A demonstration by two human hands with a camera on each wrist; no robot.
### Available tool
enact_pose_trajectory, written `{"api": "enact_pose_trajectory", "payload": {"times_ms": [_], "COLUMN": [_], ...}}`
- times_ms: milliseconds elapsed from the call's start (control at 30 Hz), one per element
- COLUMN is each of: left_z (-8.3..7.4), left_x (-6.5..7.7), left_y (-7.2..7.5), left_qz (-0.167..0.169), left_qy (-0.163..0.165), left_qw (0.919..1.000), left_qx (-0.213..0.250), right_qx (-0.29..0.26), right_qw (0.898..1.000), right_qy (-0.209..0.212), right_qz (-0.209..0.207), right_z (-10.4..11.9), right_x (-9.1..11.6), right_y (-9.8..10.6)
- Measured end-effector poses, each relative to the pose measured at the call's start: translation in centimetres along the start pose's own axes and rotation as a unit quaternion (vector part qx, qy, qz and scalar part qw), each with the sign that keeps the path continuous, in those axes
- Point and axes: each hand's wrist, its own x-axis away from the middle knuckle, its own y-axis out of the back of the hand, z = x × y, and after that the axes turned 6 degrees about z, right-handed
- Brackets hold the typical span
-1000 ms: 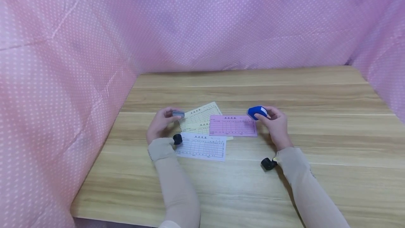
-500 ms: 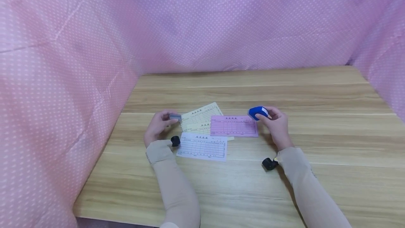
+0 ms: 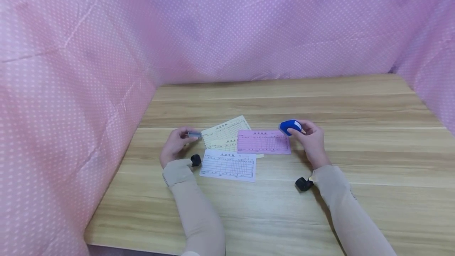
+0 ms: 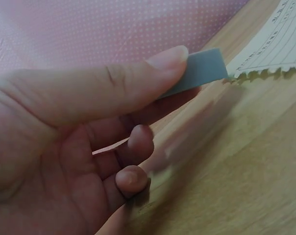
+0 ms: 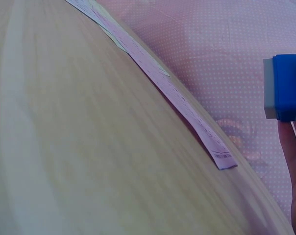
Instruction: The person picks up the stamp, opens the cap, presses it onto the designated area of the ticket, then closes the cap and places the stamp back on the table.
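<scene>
From where I stood, two beige sleeves (image 3: 204,212) came in first over the near part of the wooden table (image 3: 266,216), each with a small black fitting (image 3: 303,184) at the wrist. Just past the left one, a white printed form (image 3: 227,165) lay flat, its far edge over a pale yellow form (image 3: 221,145).

Beyond that, to the left, the left hand (image 3: 173,144) pinched a small flat grey piece (image 4: 204,69) between its thumb and the fingers beneath, its last two fingers curled in with nothing in them. The grey piece pointed at the ragged edge of the yellow paper; I couldn't tell whether the two touched.

Over on the right, the right hand (image 3: 313,141) had its thumb and fingers closed round a blue block (image 3: 290,126) with a grey end. It held the block up off the wood, grey end to the left, by the far right corner of a pink form (image 3: 263,142), which partly covered the yellow paper.

A second yellow form (image 3: 227,128) lay askew a little farther off. Behind the table's far edge hung a pink, white-dotted cloth (image 3: 249,27).
</scene>
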Motion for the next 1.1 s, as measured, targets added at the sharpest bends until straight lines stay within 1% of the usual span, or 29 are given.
{"api": "enact_pose_trajectory", "payload": {"times_ms": [100,267,400,500,633,933,1100], "left_z": [0.27,0.56,0.56,0.38,0.05,-0.19,-0.07], "left_x": [-0.02,-0.21,-0.30,-0.25,-0.12,-0.11,-0.04], "left_y": [-0.05,-0.09,-0.09,-0.12,-0.22,-0.43,-0.43], "left_qz": [-0.001,-0.008,-0.009,-0.011,-0.014,-0.010,-0.009], "left_qy": [0.002,0.009,0.021,0.030,0.031,0.028,0.034], "left_qw": [1.0000,0.9999,0.9997,0.9995,0.9994,0.9991,0.9992], "left_qx": [0.005,-0.005,-0.010,-0.004,-0.004,-0.032,-0.016], "right_qx": [0.005,0.019,0.030,0.034,0.036,0.029,0.029], "right_qw": [1.000,1.000,0.999,0.999,0.999,0.999,0.999], "right_qy": [0.001,-0.007,-0.012,-0.011,-0.009,-0.016,-0.014], "right_qz": [0.000,0.000,-0.002,-0.003,-0.003,-0.010,-0.008], "right_z": [-0.14,-0.15,-0.11,-0.09,-0.05,-0.02,-0.04], "right_x": [-0.06,-0.11,-0.13,-0.13,-0.12,-0.07,-0.03], "right_y": [0.03,0.16,0.18,0.17,0.13,0.21,0.06]}}
